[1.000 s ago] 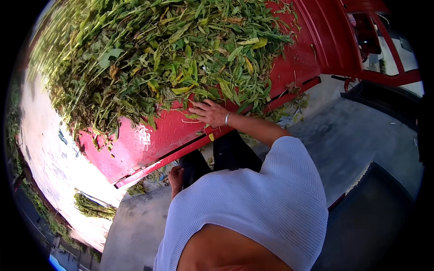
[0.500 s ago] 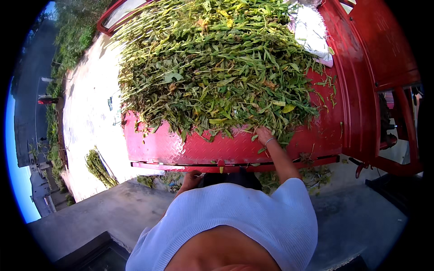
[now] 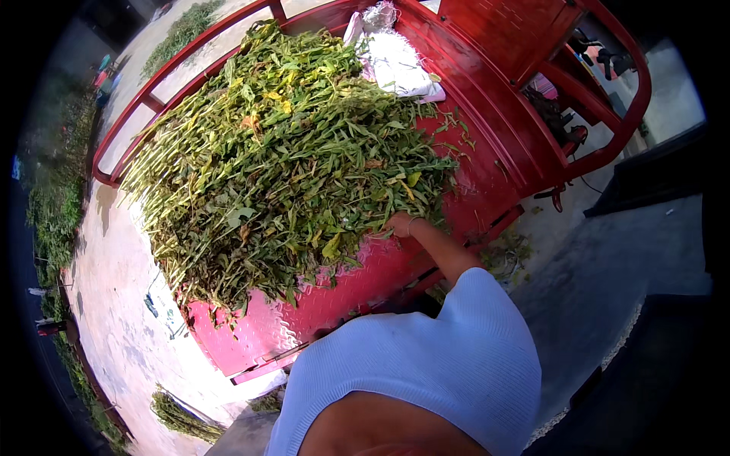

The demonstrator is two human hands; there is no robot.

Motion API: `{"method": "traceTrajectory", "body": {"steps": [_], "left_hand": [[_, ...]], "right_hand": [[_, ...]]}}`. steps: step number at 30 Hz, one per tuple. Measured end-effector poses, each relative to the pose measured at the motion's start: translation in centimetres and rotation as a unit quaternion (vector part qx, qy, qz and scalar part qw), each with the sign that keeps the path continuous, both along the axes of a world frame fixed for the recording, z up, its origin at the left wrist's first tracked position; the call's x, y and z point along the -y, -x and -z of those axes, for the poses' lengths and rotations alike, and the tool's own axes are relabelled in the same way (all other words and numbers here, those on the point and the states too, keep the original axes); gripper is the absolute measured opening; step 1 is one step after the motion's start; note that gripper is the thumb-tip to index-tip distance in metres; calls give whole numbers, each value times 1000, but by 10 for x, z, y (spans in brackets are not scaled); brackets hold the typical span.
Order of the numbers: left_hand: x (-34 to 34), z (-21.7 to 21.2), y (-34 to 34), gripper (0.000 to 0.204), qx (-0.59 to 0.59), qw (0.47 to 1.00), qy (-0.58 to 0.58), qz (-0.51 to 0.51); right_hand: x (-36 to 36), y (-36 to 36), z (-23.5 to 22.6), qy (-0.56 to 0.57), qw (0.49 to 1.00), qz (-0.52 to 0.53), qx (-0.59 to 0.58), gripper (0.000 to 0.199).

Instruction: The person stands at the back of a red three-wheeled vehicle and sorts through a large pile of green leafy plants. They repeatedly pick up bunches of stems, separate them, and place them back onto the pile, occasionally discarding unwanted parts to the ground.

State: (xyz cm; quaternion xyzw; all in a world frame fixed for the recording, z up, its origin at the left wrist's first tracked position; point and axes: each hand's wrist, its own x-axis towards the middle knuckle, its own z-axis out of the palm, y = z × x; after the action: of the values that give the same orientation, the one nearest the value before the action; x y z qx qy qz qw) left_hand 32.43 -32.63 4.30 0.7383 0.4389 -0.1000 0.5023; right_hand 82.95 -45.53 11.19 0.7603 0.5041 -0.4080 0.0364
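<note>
Right hand point(image 3: 398, 223) meets near edge of leafy stalks point(image 3: 304, 171) on red bed point(image 3: 361, 277), cannot tell whether grip holds any; step likely handling them, next move calling for secure fingers.

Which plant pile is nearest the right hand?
The big leafy heap on the red bed; the right hand is at its near edge. The lower-left bundle and upper-left green pile lie on the ground, farther off.
</note>
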Motion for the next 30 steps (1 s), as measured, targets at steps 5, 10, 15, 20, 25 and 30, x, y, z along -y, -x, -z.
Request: {"method": "traceTrajectory", "body": {"steps": [5, 10, 15, 20, 25, 30], "left_hand": [[-36, 40, -58, 19, 83, 991, 45, 99], [-42, 17, -112, 20, 124, 985, 116, 26], [-2, 25, -123, 20, 32, 997, -28, 69], [82, 58, -171, 23, 81, 987, -129, 58], [192, 45, -245, 26, 125, 990, 66, -1], [252, -122, -377, 30, 54, 988, -71, 129]], "right_hand": [[81, 22, -20, -184, 948, 246, -81, 24], [225, 34, -18, -368, 802, 470, -11, 17], [388, -25, -120, -455, 404, 787, 107, 11], [498, -212, -192, -533, 435, 665, 291, 10], [472, -370, -164, -497, 703, 375, 342, 9], [452, -421, -136, -350, 799, 334, 357, 9]]}}
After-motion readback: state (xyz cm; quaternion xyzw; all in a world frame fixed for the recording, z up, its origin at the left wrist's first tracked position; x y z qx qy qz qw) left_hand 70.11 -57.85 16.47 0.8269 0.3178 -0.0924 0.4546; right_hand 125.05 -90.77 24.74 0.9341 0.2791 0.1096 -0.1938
